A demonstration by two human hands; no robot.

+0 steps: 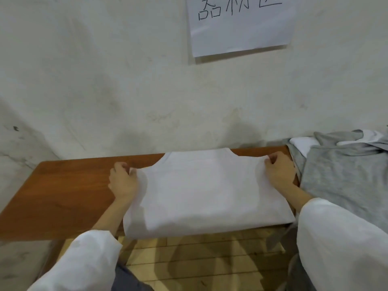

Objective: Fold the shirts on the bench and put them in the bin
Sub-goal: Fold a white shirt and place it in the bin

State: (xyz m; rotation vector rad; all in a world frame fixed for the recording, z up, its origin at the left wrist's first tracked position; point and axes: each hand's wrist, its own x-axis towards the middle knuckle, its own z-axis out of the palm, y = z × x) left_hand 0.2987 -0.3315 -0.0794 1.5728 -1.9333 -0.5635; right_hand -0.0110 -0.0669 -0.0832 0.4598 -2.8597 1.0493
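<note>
A white shirt (201, 192) lies flat on the brown wooden bench (63, 190), its near edge hanging a little over the front. My left hand (122, 181) pinches the shirt's left far corner with curled fingers. At the right far corner, my right hand (278, 171) grips the cloth the same way. A pile of grey shirts (344, 171) with some white cloth (302, 143) in it sits at the bench's right end, just beside my right hand. No bin is in view.
A pale wall (126, 80) rises directly behind the bench, with a paper sign (239, 24) taped high up. Bare bench surface stretches to the left of the white shirt. Wooden floor planks (199, 259) show below the bench's front edge.
</note>
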